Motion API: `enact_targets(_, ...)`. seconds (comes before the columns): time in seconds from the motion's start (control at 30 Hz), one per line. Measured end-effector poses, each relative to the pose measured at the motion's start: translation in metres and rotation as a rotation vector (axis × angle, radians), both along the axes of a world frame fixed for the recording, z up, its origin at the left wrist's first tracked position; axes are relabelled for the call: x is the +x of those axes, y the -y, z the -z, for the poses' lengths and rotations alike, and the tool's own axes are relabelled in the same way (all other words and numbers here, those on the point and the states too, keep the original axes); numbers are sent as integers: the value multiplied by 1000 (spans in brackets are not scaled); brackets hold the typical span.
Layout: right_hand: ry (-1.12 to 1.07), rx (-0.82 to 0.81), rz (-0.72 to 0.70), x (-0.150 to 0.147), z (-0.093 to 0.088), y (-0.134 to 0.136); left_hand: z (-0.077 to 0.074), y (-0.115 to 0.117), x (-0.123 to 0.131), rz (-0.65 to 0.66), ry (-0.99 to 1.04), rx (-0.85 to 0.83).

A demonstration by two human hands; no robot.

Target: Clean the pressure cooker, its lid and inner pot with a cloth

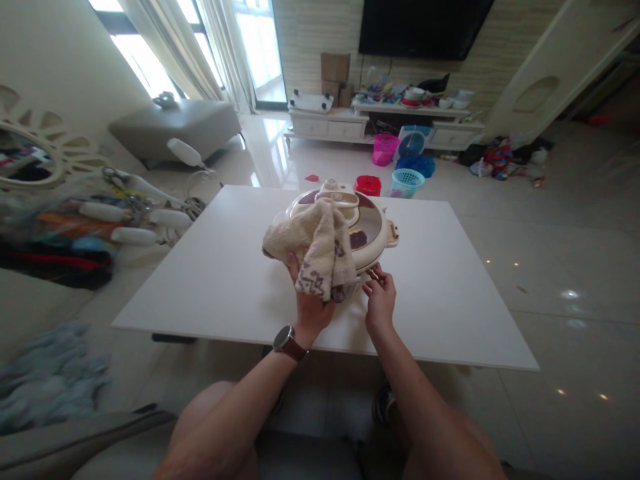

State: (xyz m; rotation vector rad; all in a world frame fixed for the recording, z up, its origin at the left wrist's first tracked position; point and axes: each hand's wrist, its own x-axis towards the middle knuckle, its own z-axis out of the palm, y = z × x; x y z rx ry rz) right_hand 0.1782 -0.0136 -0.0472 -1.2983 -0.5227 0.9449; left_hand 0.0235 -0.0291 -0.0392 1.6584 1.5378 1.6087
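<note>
On the white table [425, 293] stands a round, cream-coloured electric pot [383, 250] with a handled lid, partly see-through. A beige towel [320, 240] with a dark zigzag border hangs over the pot's left and front side. My left hand [311, 310], wearing a watch at the wrist, is closed on the towel; cloth covers most of its fingers. At the pot's lower front right is my right hand [381, 297], its fingers curled against the underside of the rim. What the fingertips of that hand touch is partly hidden.
Beyond the table are a red container [368, 185], a light blue basket [407, 181] and a pink basket [385, 149] on the floor. A lamp with several white heads [165, 219] stands to the left. A low cabinet [327, 125] lines the back wall.
</note>
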Motion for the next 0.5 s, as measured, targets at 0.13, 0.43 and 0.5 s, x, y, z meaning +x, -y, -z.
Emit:
enact_targets(0.13,-1,-1,-5,1,0,0,-10,-4,-9,47,-386,226)
enact_targets(0.43,67,37,-25,4,8,2,-3,-21,-13,8,-371,274)
enact_targets(0.5,72,39,-27,5,8,2,-2,-23,-14,5,-375,265)
